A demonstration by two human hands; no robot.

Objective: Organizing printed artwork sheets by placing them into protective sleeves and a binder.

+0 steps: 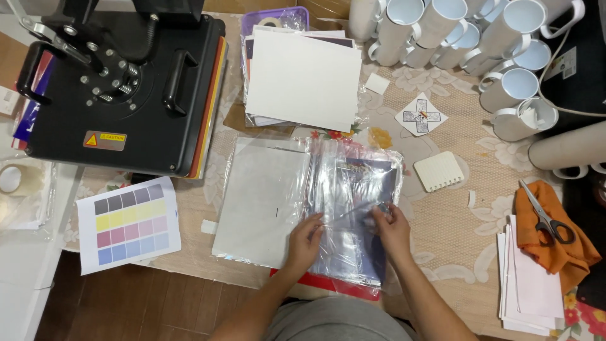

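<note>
Both hands work at the near edge of the table, over a clear plastic sleeve lying on the lace tablecloth. Left hand closed in a pinch on the sleeve's near-left portion, fingers curled, thumb on top of the film. Right hand also pinching, fingertips gathered on the crinkled film near the middle; a taut crease runs between the two grips. Inside the sleeve sits a dark printed sheet, seen through the plastic, lying flat and roughly square to the table edge. Just left of the sleeve, touching or slightly under it, a pale sheet of paper. Behind that, a stack of white paper; to the far left the black heat press and a colour test chart. White mugs are grouped at the back right; scissors rest on an orange cloth well to the right. Judgement: the step in hand looks like parting the sleeve to get at the dark sheet, though whether it is going in or coming out cannot be told. The next move likely calls for one hand holding the film steady while the other slides the sheet without creasing it; thin plastic clings and may drag.
</note>
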